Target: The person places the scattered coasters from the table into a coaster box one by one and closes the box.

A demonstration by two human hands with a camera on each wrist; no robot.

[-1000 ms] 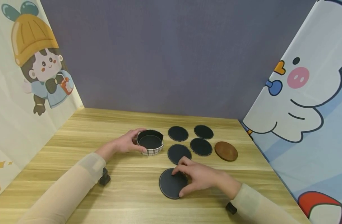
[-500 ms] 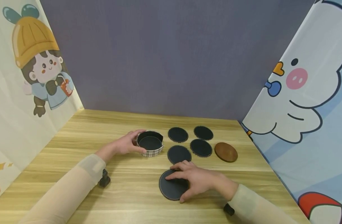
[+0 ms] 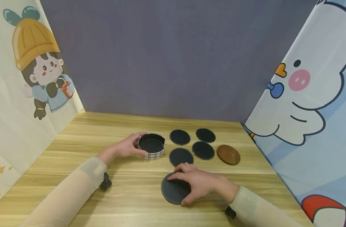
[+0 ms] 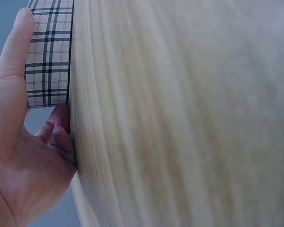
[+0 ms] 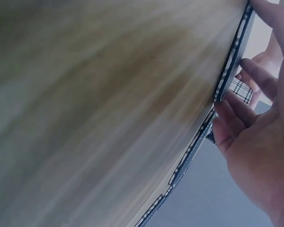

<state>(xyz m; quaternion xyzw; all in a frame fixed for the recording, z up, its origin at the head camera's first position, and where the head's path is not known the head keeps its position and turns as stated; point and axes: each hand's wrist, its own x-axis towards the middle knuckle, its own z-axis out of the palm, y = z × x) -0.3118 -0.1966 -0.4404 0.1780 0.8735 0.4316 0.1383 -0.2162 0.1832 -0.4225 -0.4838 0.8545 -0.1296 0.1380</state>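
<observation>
My left hand grips the side of a round plaid coaster holder in the head view, thumb on its near side and fingers round the far side. The holder stands upright on the table, its black inside facing up. In the left wrist view its plaid wall lies against the thumb. My right hand holds a black round coaster lying near the front, its thumb at the near edge and its fingers at the far side. The right wrist view shows fingertips on that coaster's stitched rim.
Behind the right hand lie several more black coasters, among them a nearer one and a far right one. A brown round disc lies to their right. A grey wall stands behind the wooden table.
My right hand has shifted its fingers on the coaster, with the index finger reaching further left over it. The coaster has hardly moved. My left hand stays on the coaster holder.
</observation>
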